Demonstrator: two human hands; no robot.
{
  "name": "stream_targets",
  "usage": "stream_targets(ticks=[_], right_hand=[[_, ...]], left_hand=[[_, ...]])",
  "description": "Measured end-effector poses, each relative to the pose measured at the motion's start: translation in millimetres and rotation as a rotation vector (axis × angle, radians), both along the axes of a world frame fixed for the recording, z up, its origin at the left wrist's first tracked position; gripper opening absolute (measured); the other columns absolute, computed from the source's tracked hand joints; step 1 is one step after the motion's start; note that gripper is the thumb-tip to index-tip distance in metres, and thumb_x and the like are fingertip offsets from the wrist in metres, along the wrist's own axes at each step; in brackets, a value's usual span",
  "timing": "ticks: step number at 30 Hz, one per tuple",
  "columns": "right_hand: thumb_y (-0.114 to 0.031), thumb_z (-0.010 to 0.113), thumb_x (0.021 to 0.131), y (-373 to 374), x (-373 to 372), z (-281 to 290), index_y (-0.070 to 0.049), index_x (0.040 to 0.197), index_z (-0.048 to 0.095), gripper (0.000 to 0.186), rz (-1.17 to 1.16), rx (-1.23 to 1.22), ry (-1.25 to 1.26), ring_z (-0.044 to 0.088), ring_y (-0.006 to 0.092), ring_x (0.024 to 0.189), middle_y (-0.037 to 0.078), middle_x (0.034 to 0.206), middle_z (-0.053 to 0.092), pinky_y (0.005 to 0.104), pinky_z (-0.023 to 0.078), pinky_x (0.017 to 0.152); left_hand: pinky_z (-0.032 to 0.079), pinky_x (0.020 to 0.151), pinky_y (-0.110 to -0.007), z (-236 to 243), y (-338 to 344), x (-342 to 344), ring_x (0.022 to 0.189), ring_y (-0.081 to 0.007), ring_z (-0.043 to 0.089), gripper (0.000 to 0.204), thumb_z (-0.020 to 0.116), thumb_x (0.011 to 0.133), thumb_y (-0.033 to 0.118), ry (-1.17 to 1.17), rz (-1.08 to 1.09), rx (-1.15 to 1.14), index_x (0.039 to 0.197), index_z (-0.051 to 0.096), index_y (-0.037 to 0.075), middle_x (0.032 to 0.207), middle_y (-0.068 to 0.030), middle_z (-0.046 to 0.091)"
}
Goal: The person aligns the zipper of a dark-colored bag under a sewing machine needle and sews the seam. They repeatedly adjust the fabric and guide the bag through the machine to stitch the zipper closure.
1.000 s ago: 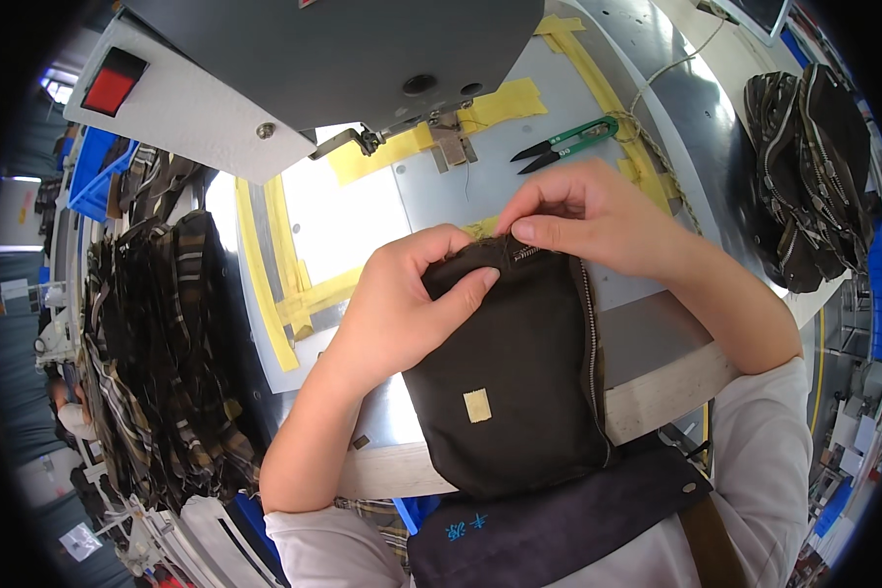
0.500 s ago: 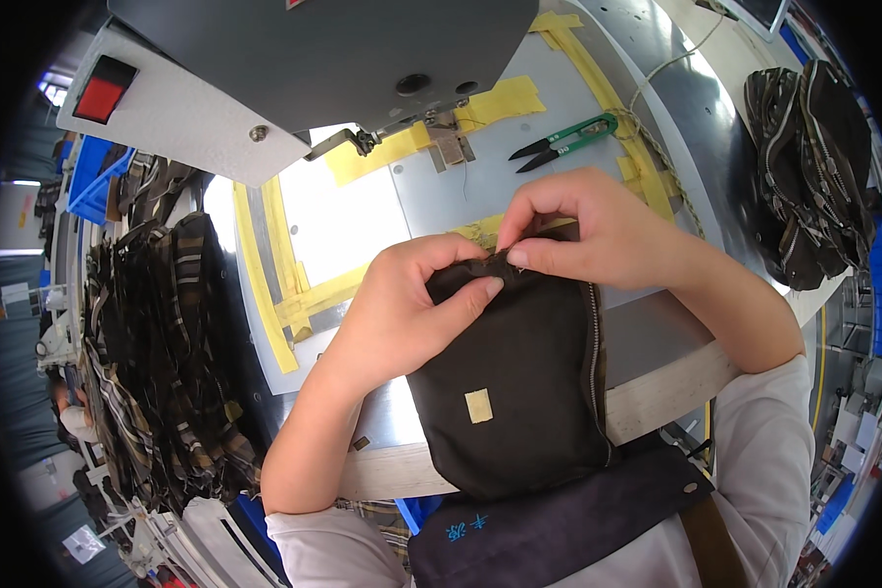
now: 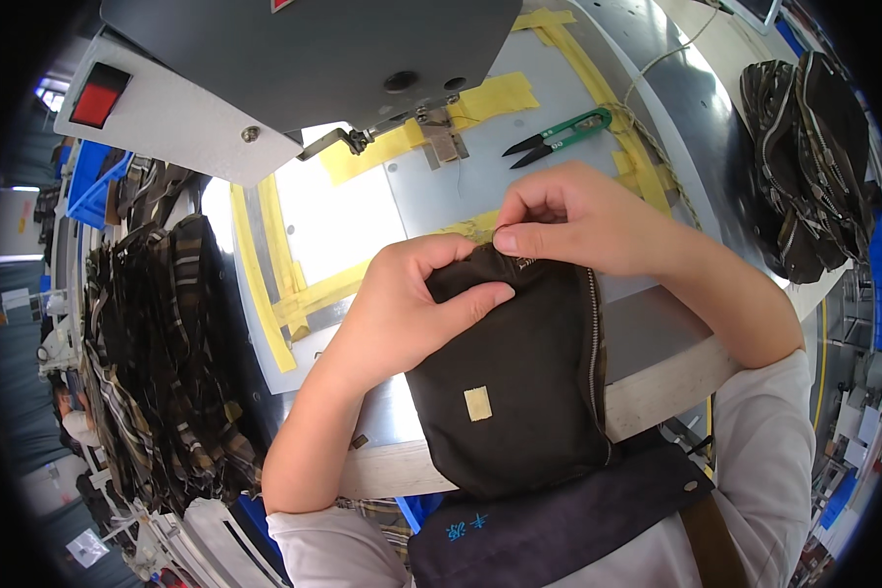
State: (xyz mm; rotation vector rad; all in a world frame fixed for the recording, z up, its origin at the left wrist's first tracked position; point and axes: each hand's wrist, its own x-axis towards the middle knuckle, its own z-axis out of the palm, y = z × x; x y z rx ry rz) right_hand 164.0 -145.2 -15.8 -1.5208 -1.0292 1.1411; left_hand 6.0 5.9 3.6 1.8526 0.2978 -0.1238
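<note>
A dark brown fabric piece (image 3: 514, 392) with a metal zipper (image 3: 595, 363) down its right side and a small pale yellow patch (image 3: 477, 403) hangs over the table's near edge. My left hand (image 3: 416, 309) grips its top left edge, thumb lying on the front and fingers behind. With thumb and index finger, my right hand (image 3: 568, 220) pinches the top edge a little to the right. Some light stitching shows just under that pinch. Beyond my hands lie green-handled thread snips (image 3: 559, 137), blades pointing left. The fingertips behind the cloth are hidden.
A grey sewing machine head (image 3: 314, 59) overhangs the far side of the table, its metal foot plate (image 3: 446, 147) below. Yellow tape (image 3: 328, 299) borders the work surface. Plaid fabric pieces (image 3: 167, 363) are heaped at left; dark zippered pieces (image 3: 804, 167) lie at far right.
My right thumb and index finger have shifted slightly up and left along the top edge, uncovering light stitching. My left thumb has slid a little to the right; its grip stays.
</note>
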Motion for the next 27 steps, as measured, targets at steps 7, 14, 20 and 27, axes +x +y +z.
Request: stream_targets(ticks=[7,14,20,27], right_hand=[[-0.020,0.065,0.091,-2,3,2,-0.003,0.090,0.064,0.017,0.041,-0.038,0.068,0.050,0.0017,0.073,-0.005,0.079,0.060,0.0198,0.040,0.064],[-0.018,0.066,0.091,-2,3,4,-0.003,0.091,0.064,0.015,0.052,-0.056,0.069,0.052,0.0021,0.075,-0.004,0.082,0.061,0.0206,0.041,0.065],[-0.005,0.068,0.077,-11,-6,6,-0.004,0.086,0.064,0.009,0.020,0.543,-0.558,0.062,0.0193,0.075,0.006,0.089,0.064,0.0305,0.049,0.070],[-0.007,0.069,0.070,-10,-8,0,-0.004,0.078,0.062,0.011,0.052,1.140,-1.055,0.063,0.0225,0.075,0.007,0.084,0.060,0.0290,0.054,0.056]], left_hand=[[0.046,0.064,-0.029,-3,-5,-1,0.066,-0.0175,0.055,0.018,0.074,0.077,0.011,-0.094,-0.003,0.165,0.087,0.064,-0.002,0.073,-0.0090,0.060],[0.045,0.064,-0.031,-7,-6,-1,0.066,-0.0227,0.055,0.015,0.073,0.077,0.009,-0.164,-0.021,0.234,0.083,0.063,0.000,0.074,-0.0098,0.058],[0.043,0.050,-0.029,-29,0,-4,0.061,-0.0184,0.054,0.017,0.074,0.064,0.005,-0.784,0.116,0.680,0.078,0.066,0.009,0.076,-0.0038,0.055],[0.035,0.044,-0.027,-25,4,-12,0.055,-0.0149,0.048,0.034,0.076,0.047,0.003,-1.119,-0.090,0.828,0.077,0.065,0.013,0.076,-0.0004,0.050]])
